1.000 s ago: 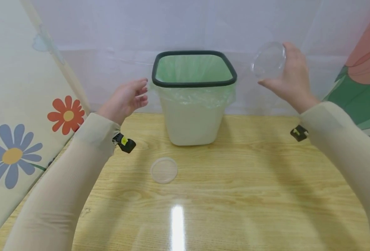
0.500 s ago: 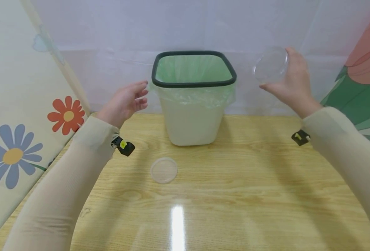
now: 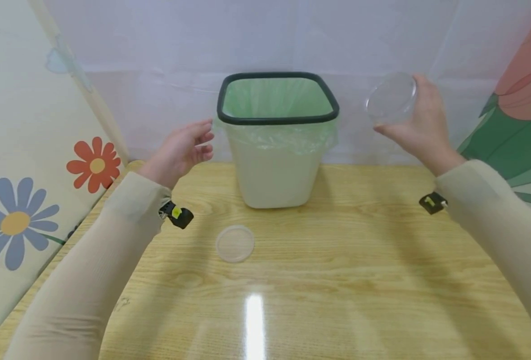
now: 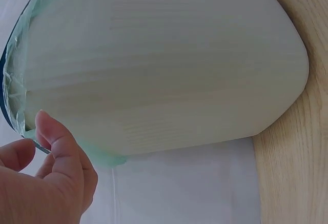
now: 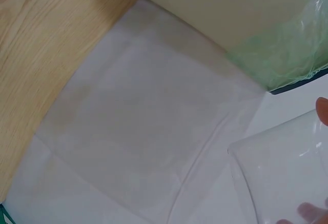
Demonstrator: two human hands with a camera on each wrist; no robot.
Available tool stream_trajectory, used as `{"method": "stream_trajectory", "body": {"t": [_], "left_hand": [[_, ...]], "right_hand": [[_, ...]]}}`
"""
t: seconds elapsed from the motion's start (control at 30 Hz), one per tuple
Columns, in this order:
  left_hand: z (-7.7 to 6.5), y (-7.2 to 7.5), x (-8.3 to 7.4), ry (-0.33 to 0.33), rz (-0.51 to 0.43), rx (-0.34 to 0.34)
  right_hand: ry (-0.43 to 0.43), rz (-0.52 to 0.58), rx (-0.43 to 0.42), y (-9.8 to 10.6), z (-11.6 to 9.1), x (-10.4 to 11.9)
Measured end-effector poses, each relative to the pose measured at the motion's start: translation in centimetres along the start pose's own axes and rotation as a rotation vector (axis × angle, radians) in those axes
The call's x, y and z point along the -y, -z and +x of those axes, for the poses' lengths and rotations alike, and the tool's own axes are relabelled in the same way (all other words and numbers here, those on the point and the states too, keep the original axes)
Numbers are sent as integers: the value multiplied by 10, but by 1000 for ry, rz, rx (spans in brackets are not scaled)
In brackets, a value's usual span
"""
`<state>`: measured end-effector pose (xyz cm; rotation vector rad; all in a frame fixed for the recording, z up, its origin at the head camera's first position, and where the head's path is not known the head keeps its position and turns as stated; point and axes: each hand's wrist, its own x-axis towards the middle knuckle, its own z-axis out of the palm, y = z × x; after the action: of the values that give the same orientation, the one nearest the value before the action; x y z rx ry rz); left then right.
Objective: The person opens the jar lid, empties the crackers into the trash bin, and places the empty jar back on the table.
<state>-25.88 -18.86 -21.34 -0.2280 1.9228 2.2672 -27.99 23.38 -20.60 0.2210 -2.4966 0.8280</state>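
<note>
Up at the right, my right hand holds a clear round plastic container between thumb and fingers. It hangs in the air beside the bin, and in the right wrist view part of the container shows with fingertips behind it. My left hand is raised at the bin's left side, its fingers loosely bent with nothing seen in them. A pale bin with a dark rim and a green bag liner stands between the hands. On the table lies a clear round lid.
The wood-grain table runs up to a white cloth backdrop. A flower-printed panel stands at the left, and another printed panel at the right. A black wrist device sits at the left cuff.
My right hand has come down slightly and a little to the right with the container. The left hand has barely moved; bin and lid stay in place.
</note>
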Motion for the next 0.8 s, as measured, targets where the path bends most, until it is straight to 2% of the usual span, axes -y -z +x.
{"method": "stream_trajectory", "body": {"t": [0.33,0.63,0.8], "left_hand": [[-3,1,5,5,41,7],[-7,4,11,0,41,20],[-8,5,14,-1,38,23]], "right_hand": [[-2,37,4,-2,-8,-2],[-49,58,35,-2,-14,-2],[-49,93,21,-3,-18,-3]]}}
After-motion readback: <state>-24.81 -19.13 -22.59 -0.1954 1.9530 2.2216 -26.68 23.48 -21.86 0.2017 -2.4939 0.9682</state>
